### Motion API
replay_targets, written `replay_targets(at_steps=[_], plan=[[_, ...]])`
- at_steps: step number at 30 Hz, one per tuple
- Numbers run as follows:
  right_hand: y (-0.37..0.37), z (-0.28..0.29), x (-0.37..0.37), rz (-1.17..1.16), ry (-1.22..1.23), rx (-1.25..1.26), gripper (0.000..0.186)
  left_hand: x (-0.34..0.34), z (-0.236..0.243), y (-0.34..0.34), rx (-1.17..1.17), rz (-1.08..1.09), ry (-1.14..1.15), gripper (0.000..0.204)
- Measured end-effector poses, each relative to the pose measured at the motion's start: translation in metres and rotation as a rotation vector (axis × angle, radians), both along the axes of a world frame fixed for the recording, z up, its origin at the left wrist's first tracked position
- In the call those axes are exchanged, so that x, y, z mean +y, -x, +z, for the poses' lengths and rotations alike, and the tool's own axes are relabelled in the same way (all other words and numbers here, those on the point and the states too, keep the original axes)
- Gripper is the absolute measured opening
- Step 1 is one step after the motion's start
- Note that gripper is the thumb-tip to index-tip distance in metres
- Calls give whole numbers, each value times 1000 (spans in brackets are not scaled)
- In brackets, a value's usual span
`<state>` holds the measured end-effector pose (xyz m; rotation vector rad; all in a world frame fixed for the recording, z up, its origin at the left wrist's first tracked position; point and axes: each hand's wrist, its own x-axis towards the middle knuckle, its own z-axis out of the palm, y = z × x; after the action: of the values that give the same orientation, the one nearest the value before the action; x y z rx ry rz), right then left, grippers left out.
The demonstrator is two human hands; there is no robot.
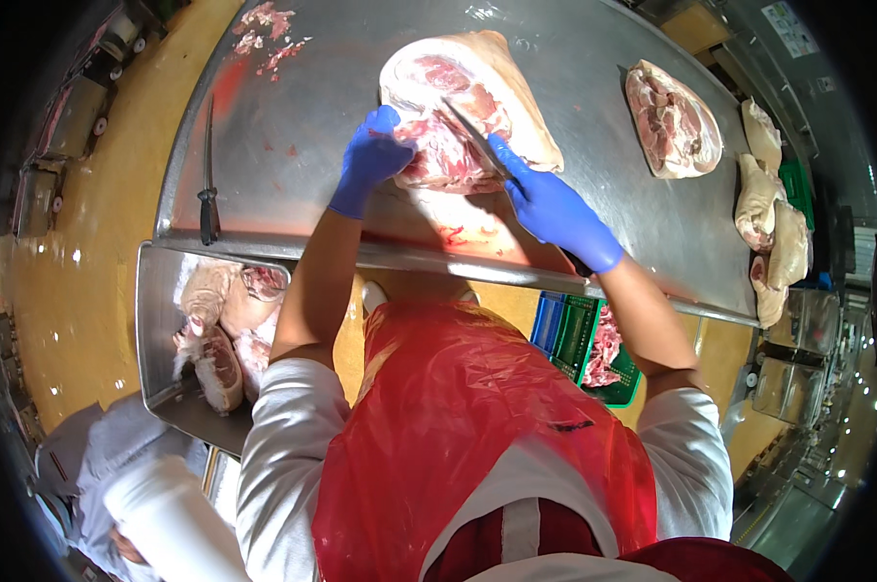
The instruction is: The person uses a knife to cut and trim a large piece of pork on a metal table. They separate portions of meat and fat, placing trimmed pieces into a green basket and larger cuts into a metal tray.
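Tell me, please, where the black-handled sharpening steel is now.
In the head view, the sharpening steel lies near the left edge of the metal table, just beyond the metal bin.

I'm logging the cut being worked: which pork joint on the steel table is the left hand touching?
The large skin-on pork joint beneath the knife in the right hand, left hand at its edge; the pieces farther right lie untouched.

Metal carts [75,116] on yellow floor [89,301]
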<state>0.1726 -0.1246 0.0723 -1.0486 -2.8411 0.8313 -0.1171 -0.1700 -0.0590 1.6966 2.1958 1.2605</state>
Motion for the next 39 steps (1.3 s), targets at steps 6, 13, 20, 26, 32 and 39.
replay_targets(at_steps=[6, 13, 20, 26, 32, 39], plan=[[33, -5, 9, 77, -271, -132, 75, 11, -19, -24, -33, 38, -121, 23], [55, 6, 7, 50, -260, -368, 84, -3, -15, -2, -279, -92, -134, 10], [87, 18, 13, 125, -347, -519, 82, -4, -21, 9, -286, -125, -117, 13], [114, -32, 37, 129, -163, -286, 77, -9, -16, 12, -127, -156, -84, 13], [58, 4, -8, -75, 451, -368, 78, -14, -23, 20, -155, -18, -29, 18], [10, 18, -6, -215, 290, -132, 65, 4, -1, 10, -378, -75, 313, 62]])
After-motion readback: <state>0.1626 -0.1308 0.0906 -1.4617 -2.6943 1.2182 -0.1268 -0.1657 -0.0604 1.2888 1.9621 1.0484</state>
